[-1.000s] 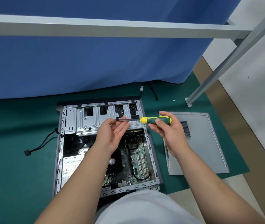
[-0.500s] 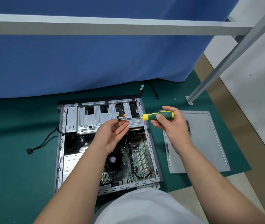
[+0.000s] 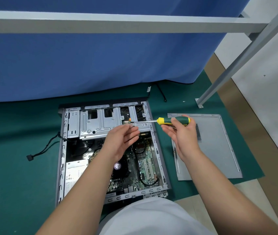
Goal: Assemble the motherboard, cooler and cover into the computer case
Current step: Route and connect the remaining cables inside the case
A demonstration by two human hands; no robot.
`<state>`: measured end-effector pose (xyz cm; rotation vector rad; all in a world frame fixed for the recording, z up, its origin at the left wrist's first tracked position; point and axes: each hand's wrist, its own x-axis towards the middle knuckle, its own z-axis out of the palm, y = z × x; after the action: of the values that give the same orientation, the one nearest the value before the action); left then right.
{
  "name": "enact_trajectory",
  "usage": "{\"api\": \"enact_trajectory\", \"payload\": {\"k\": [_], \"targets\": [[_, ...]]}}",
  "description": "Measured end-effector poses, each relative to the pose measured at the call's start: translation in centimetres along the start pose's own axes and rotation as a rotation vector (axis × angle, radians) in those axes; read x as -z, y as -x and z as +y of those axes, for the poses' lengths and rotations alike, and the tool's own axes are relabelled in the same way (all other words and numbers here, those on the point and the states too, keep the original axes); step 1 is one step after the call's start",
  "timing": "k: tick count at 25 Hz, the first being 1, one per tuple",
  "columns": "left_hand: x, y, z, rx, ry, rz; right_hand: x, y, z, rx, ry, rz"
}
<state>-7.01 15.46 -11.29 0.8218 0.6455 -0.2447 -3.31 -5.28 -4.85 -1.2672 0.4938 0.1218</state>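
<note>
The open grey metal computer case (image 3: 112, 150) lies flat on the green mat-covered surface (image 3: 16, 167), its green motherboard (image 3: 145, 163) seated inside. The right hand (image 3: 180, 133) grips a green-and-yellow-handled screwdriver (image 3: 173, 120), shaft level, tip near the silver drive cage (image 3: 101, 122). The left hand (image 3: 123, 141) hovers palm up, fingers relaxed, possibly pinching something tiny. The flat grey cover panel (image 3: 219, 150) lies beside the case

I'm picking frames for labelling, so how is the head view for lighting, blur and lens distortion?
Head view: even, soft light with no hard shadows and no strong glare on the side cover; wide-angle bending shows in the metal frame bar; the computer case and screwdriver are fairly sharp; the left hand fingertips look slightly smeared.
</note>
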Motion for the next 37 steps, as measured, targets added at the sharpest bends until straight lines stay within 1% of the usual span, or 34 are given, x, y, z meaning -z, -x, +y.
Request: {"api": "enact_trajectory", "payload": {"k": [2, 3, 5, 7, 8, 9, 11, 12, 14, 18, 28, 37], "targets": [[-0.4, -0.1, -0.5, -0.068, -0.192, 0.029, 0.4, -0.8, -0.7, 0.04, 0.026, 0.027], [-0.6, -0.3, -0.8, -0.155, -0.35, 0.06, 0.5, -1.4, -1.2, 0.073, 0.053, 0.04], [-0.9, -0.9, -1.1, -0.423, -0.846, 0.1, 0.7, -2.4, -2.3, 0.146, 0.154, 0.061], [-1.0, -2.1, -1.2, -0.67, -1.36, 0.039, 0.7, -3.3, -3.4, 0.229, 0.277, 0.051], [-1.0, -2.8, -1.0, -0.732, -1.56, -0.003, 0.6, -3.6, -3.9, 0.274, 0.332, 0.035], [-1.0, -3.4, -0.9, -0.746, -1.705, -0.038, 0.3, -3.9, -4.3, 0.328, 0.399, 0.02], [-1.1, -4.5, -0.6, -0.713, -1.862, -0.08, -0.2, -4.3, -5.1, 0.453, 0.583, 0.007], [-1.0, -5.0, -0.6, -0.703, -1.884, -0.093, -0.6, -4.5, -5.5, 0.512, 0.675, -0.001], [-0.8, -5.5, -0.8, -0.71, -1.847, -0.091, -1.5, -4.8, -6.0, 0.603, 0.82, -0.033], [-0.4, -5.8, -1.2, -0.747, -1.806, -0.066, -3.3, -5.1, -6.4, 0.708, 0.964, -0.083], [-0.1, -5.9, -1.1, -0.778, -1.769, -0.092, -5.0, -5.7, -5.6, 0.737, 1.123, -0.207], [0.1, -5.8, -1.2, -0.793, -1.734, -0.09, -5.5, -5.6, -5.6, 0.73, 1.162, -0.223]]}}
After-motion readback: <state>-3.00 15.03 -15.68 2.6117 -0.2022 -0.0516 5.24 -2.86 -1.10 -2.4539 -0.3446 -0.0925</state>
